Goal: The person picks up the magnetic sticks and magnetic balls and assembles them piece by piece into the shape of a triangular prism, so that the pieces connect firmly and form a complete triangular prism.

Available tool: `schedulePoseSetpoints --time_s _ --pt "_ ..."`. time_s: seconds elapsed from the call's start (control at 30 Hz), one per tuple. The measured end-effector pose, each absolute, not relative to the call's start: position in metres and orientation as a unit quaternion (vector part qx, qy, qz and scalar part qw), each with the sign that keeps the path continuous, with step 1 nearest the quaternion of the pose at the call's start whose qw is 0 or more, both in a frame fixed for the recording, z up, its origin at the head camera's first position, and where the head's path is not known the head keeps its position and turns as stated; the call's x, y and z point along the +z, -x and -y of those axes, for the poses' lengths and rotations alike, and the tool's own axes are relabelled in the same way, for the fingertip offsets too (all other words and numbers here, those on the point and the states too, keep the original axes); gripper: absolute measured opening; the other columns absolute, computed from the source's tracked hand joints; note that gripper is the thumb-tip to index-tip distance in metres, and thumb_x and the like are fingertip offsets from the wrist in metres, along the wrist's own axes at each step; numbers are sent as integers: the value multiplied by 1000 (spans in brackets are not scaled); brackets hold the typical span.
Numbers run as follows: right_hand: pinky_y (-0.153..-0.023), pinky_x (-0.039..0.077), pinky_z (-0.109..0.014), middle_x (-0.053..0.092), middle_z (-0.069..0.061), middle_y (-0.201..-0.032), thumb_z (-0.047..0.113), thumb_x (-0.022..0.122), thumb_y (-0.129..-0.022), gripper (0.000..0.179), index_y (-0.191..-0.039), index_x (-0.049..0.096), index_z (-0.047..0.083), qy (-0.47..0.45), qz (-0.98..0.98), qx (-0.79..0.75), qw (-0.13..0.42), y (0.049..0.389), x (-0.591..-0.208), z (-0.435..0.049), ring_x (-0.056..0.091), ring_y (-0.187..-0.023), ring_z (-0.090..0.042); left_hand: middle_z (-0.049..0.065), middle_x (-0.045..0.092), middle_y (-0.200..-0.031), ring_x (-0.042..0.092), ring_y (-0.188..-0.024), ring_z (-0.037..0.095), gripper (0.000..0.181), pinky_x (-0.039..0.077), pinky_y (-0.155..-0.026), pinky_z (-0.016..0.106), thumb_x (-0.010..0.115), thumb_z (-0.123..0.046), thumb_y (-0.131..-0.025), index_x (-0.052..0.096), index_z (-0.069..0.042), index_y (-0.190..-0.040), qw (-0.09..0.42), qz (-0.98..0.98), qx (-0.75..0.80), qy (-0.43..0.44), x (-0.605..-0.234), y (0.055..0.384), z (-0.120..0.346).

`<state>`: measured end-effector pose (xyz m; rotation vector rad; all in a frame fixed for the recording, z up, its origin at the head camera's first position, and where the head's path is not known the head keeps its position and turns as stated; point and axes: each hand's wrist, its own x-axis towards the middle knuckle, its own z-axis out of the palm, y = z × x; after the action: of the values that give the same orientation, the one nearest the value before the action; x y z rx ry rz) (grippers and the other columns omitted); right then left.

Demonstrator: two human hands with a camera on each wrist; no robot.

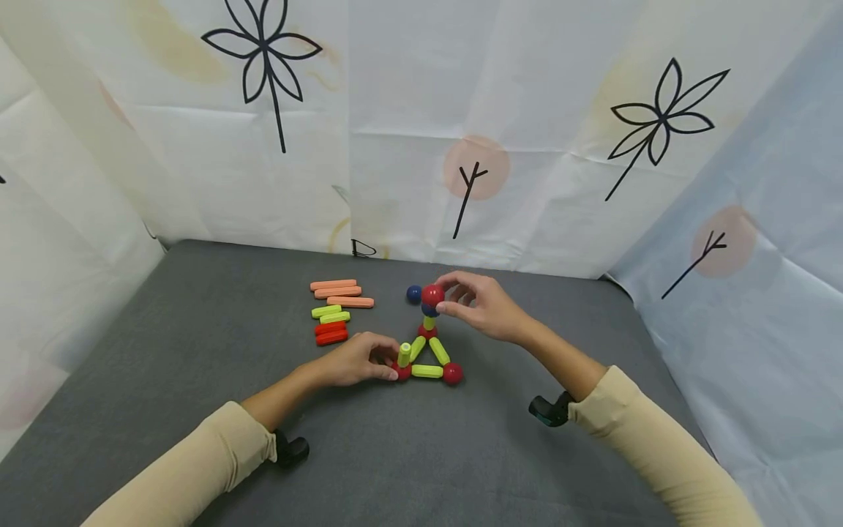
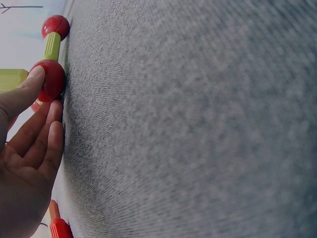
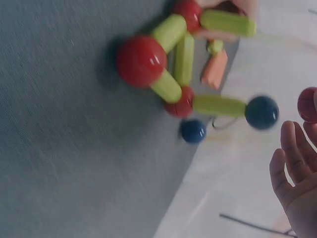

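My right hand (image 1: 490, 304) pinches a red ball (image 3: 307, 105) between thumb and fingers. In the right wrist view that ball is apart from a blue ball (image 3: 261, 112), which caps a yellow-green rod (image 3: 219, 105) standing on the back corner of a triangle. Yellow-green rods (image 1: 427, 371) and red corner balls (image 1: 452, 374) make up this triangle, flat on the table. At its left corner my left hand (image 1: 358, 359) pinches the red ball (image 2: 52, 82), thumb on one side and fingertips on the other. A second yellow-green rod (image 1: 405, 354) stands upright from that corner, bare on top.
Behind the triangle lies a loose blue ball (image 1: 413, 294). To the left are orange rods (image 1: 351, 301), yellow-green rods (image 1: 334, 318) and red rods (image 1: 331, 337) in rows on the grey table (image 1: 487, 461). A printed white cloth (image 1: 408, 95) hangs behind the table and along its sides.
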<state>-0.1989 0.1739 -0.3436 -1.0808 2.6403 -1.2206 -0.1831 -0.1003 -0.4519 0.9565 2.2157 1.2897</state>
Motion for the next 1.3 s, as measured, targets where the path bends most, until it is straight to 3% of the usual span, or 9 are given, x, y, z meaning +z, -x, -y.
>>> schedulePoseSetpoints --time_s 0.4,0.6,0.93,1.17,1.3 --pt "-78 54 -43 67 -5 -108 15 72 -93 31 -120 63 3 410 -826 -377 84 172 -373 -152 63 -89 -17 0 70 -102 65 -93 13 25 53 -87 28 76 -14 -89 70 -8 -112 201 -785 470 -350 -454 185 100" --pt "-77 53 -33 67 -6 -110 17 69 -95 31 -123 60 5 417 -822 -378 86 170 -381 -149 64 -90 -16 2 71 -104 66 -96 14 27 53 -89 33 76 -13 -89 69 -6 -114 204 -782 476 -347 -453 185 101" --pt "-75 54 -41 68 -3 -107 13 70 -94 33 -125 61 5 422 -815 -390 83 165 -381 -151 63 -86 -17 0 71 -105 66 -95 13 30 53 -91 37 77 -12 -88 69 -8 -117 202 -791 462 -346 -447 183 98" --pt "-73 55 -39 67 -5 -115 12 70 -94 36 -128 60 5 424 -811 -394 86 164 -384 -153 65 -89 -17 0 71 -106 65 -95 13 31 52 -92 38 77 -13 -88 69 -8 -117 198 -790 462 -351 -451 184 97" --pt "-73 55 -44 66 -8 -117 14 71 -93 42 -131 57 3 410 -815 -399 90 162 -388 -159 65 -88 -17 -1 71 -106 64 -95 13 30 52 -91 36 77 -13 -88 69 -9 -117 197 -793 459 -349 -451 184 96"
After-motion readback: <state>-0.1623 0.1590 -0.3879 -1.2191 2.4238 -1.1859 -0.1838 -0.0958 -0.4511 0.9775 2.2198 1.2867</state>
